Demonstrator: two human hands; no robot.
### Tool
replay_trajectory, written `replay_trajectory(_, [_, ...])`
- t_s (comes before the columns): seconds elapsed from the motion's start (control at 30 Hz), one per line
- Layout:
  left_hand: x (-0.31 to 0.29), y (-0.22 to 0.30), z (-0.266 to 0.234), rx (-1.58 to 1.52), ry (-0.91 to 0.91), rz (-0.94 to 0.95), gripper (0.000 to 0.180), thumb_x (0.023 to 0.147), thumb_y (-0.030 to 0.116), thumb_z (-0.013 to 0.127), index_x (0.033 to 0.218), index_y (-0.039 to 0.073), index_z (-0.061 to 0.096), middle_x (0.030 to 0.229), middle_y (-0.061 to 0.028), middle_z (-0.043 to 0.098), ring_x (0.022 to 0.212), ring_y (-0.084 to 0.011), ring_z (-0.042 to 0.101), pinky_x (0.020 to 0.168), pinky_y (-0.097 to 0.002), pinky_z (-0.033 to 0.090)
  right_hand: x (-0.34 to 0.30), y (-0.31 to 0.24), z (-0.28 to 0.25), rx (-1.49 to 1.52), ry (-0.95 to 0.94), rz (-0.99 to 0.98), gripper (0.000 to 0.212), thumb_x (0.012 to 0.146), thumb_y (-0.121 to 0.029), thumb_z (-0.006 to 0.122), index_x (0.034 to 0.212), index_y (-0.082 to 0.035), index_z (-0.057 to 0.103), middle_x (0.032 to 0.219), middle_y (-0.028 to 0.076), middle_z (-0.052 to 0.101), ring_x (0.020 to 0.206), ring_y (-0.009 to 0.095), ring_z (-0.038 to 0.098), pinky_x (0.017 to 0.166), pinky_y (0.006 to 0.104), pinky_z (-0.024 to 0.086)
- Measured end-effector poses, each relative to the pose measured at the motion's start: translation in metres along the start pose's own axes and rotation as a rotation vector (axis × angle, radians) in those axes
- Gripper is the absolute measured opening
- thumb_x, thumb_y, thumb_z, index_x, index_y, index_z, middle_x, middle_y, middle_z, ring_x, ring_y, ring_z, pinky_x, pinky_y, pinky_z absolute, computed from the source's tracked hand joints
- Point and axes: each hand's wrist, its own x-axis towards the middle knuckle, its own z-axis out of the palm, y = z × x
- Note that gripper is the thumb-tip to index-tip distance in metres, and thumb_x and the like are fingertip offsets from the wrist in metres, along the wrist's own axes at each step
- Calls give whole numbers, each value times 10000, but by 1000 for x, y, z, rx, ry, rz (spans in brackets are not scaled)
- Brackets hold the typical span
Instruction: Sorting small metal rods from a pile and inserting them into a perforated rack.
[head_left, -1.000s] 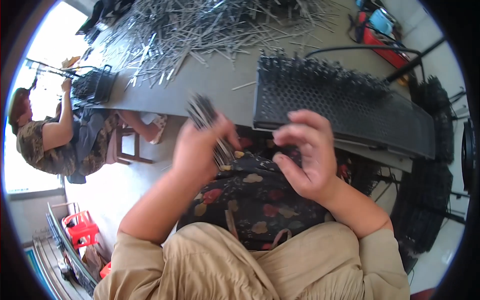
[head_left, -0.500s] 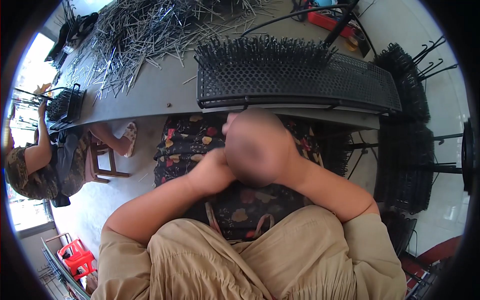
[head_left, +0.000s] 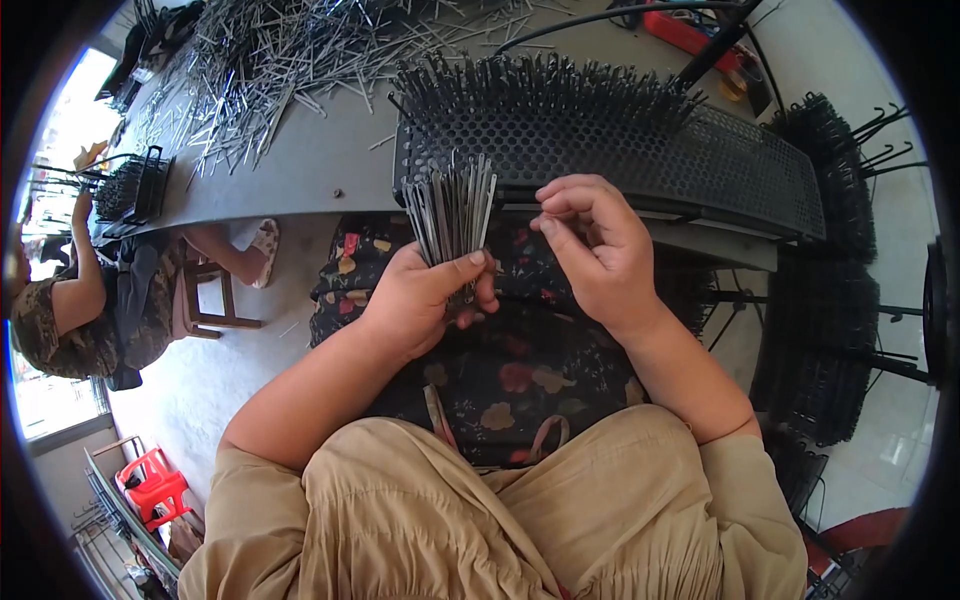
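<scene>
My left hand (head_left: 425, 293) is wrapped round a fanned bundle of thin metal strips (head_left: 450, 215), thumb across the front. The strips stand upright out of the fist, grey and silvery. My right hand (head_left: 608, 245) is raised to the right of the bundle, apart from it. Its fingers are loosely curled, the thumb close under the index finger with a gap between, and no object shows there. Just beyond the bundle stands a black perforated metal rack (head_left: 740, 165), with many dark strips (head_left: 540, 95) upright along its back.
A heap of loose metal strips (head_left: 280, 75) covers the grey table (head_left: 300, 195). A dark flowered cloth (head_left: 500, 400) hangs between my knees and the table. Dark bundled hooks (head_left: 820, 330) hang at the right. Another person (head_left: 75, 310) sits at the left, near a red stool (head_left: 155, 487).
My hands, clasped together in a blur before, have separated. The right hand has moved up and right, and the strip bundle in my left hand now shows clearly.
</scene>
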Motion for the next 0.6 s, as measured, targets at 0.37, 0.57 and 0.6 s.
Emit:
replay_trajectory(0.37, [-40, 14, -25, 291, -112, 89, 107, 930, 117, 605, 965, 16, 617, 704, -31, 607, 603, -99, 562, 537, -231, 449, 15, -39, 31, 474, -86, 439, 329, 935, -57, 591, 1248, 1, 508, 1038, 99, 645, 849, 137, 646, 753, 250, 526])
replay_trajectory(0.57, [-45, 32, -42, 192, -157, 93, 96, 913, 97, 625, 968, 18, 618, 703, -32, 611, 599, -93, 559, 527, -223, 445, 42, -48, 50, 553, -155, 487, 373, 905, -53, 622, 1258, -15, 508, 981, 90, 664, 856, 150, 658, 676, 250, 535])
replay_trajectory(0.6, [-46, 36, -45, 193, -158, 95, 96, 913, 97, 625, 968, 18, 618, 703, -32, 611, 599, -93, 559, 527, -223, 445, 46, -49, 53, 553, -155, 485, 373, 905, -53, 622, 1258, -15, 508, 981, 90, 664, 856, 150, 658, 676, 250, 535])
